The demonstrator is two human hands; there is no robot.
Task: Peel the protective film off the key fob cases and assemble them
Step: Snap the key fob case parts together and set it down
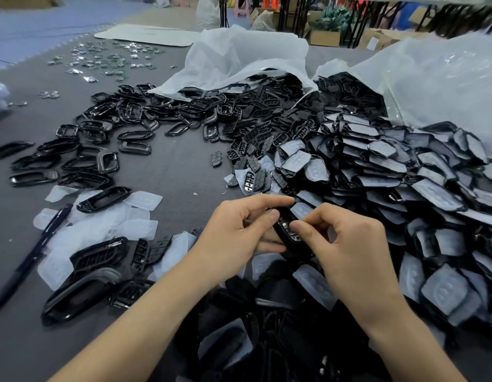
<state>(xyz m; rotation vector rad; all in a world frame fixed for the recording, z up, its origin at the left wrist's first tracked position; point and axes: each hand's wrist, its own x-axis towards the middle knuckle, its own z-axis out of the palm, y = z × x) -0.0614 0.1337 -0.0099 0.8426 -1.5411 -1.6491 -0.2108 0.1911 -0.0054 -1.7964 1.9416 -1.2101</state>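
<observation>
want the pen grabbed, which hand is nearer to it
Left. The left hand grips the key fob case right of the pen; the right hand is farther right, past the case.

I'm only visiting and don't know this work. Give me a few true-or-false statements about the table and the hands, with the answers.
1. The left hand and the right hand both hold one black key fob case. True.
2. A dark pen lies to the right of the hands. False: the pen lies on the left, beside loose pieces of clear film.
3. The white bags are shut tight. False: they lie open, and black parts spill out of them onto the table.
4. The pile of parts on the right is mostly covered in whitish film. True.
</observation>
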